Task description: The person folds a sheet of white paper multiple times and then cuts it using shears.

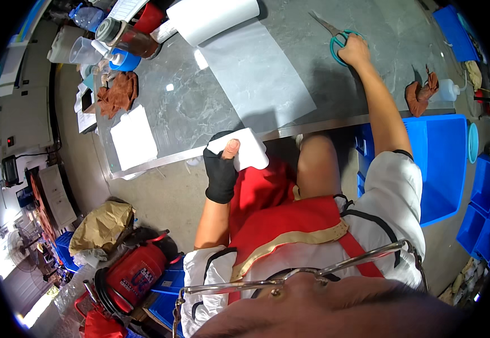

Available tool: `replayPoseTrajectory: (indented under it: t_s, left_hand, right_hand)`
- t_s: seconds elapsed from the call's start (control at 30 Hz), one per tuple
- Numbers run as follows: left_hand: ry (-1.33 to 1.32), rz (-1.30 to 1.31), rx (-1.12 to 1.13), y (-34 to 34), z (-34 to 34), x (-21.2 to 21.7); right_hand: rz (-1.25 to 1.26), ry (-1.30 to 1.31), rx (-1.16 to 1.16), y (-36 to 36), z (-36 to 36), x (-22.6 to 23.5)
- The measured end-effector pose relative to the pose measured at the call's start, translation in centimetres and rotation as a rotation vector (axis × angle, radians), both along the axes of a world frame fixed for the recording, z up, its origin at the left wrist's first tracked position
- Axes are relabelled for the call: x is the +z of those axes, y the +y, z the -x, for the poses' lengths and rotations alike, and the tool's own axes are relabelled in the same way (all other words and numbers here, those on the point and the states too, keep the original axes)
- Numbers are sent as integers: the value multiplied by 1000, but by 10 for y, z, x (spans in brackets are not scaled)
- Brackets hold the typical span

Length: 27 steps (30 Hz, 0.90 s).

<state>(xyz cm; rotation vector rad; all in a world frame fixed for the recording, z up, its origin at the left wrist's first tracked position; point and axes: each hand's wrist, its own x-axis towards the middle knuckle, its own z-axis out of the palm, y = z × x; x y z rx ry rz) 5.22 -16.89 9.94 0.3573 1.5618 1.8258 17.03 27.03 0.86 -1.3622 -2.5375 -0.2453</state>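
Observation:
My left hand [221, 168], in a black fingerless glove, grips a white folded or rolled sheet [252, 147] at the table's near edge, thumb on top. Whether this piece joins the sheet on the table cannot be made out. My bare right hand [355, 52] is closed on the teal handles of a pair of scissors [334, 52] at the far right of the table, blades pointing up and left. Between the hands a translucent white sheet [262, 73] runs from a large white roll [217, 18] toward the near edge.
The grey table [177, 121] bears a brown cloth [118, 94], white papers [133, 137], a brown jar [135, 39] and bottles at left. Another brown cloth [422, 94] and a small bottle [448, 90] lie at right. Blue bins [439, 169] stand below, a red cylinder [138, 276] lower left.

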Motion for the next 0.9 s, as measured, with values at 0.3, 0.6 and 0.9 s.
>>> replayPoseTrajectory:
  t_s: [0.3, 0.6, 0.9]
  left_hand:
    - [177, -5, 57, -29, -19, 33]
    - [421, -93, 92, -83, -53, 83]
    - [422, -151, 166, -124, -78, 113]
  right_hand:
    - [647, 752, 581, -184, -40, 102]
    - [964, 692, 1075, -302, -73, 142]
    - [841, 789, 1106, -366, -76, 169]
